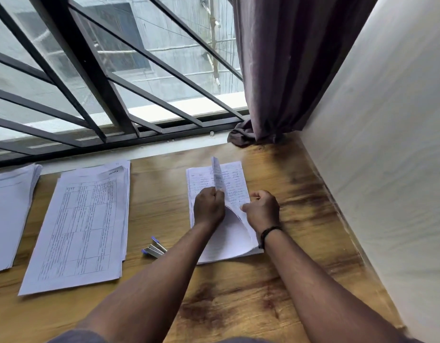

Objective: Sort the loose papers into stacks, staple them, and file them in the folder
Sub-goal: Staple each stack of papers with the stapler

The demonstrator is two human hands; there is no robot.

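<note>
Both hands are over the right-hand stack of papers (215, 243), which lies flat on the wooden table (238, 305) near the wall. The left hand (209, 206) is curled, fingers pinching a lifted sheet (217, 175) that stands up on edge above the stack, its far end rising past the knuckles toward the window. The right hand (262, 209), just beside it, is curled too, fingertips gripping the right edge of the pages where they bow upward; a dark wristband (268, 233) sits on that wrist. Under the left forearm the raised pages arch in a curve, bound side toward the right wrist. The handwritten top page shows between and beyond the two hands.

Left of the arms, a stapler (154, 247) with blue ends lies on the table, just beside the left forearm, apart from the paper. Further left is a stack of printed table forms (80, 231), and at the far left edge another stack (8, 214), partly out of view. A purple curtain (283, 70) hangs at the window corner.
</note>
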